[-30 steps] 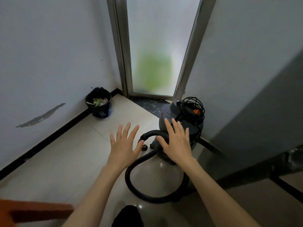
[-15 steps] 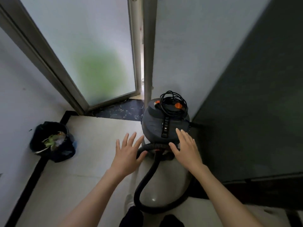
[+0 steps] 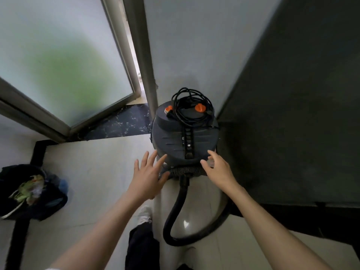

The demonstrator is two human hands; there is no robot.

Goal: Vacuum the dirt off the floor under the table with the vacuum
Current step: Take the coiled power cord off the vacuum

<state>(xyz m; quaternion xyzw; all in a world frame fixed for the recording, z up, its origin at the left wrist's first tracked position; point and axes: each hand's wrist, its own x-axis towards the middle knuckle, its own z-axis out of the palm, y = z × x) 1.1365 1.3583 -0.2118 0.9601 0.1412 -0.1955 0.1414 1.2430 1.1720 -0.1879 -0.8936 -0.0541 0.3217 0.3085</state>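
Note:
A dark grey canister vacuum (image 3: pixel 185 137) stands on the pale tiled floor in the corner by the door. A black power cord (image 3: pixel 191 103) is coiled on its top between two orange knobs. Its black ribbed hose (image 3: pixel 176 209) leaves the front and loops over the floor toward me. My left hand (image 3: pixel 147 176) reaches to the vacuum's lower left side with fingers spread, holding nothing. My right hand (image 3: pixel 219 170) hovers at the lower right side above the hose collar, fingers relaxed and holding nothing.
A frosted glass door (image 3: pixel 58 61) stands slightly ajar at the upper left. A black bin (image 3: pixel 29 193) full of rubbish sits on the floor at the left. A dark panel (image 3: pixel 302 114) closes in the right side. My foot (image 3: pixel 145 213) is near the hose.
I have come closer to the vacuum and look down on it. Both hands have moved forward from the hose toward the sides of the canister.

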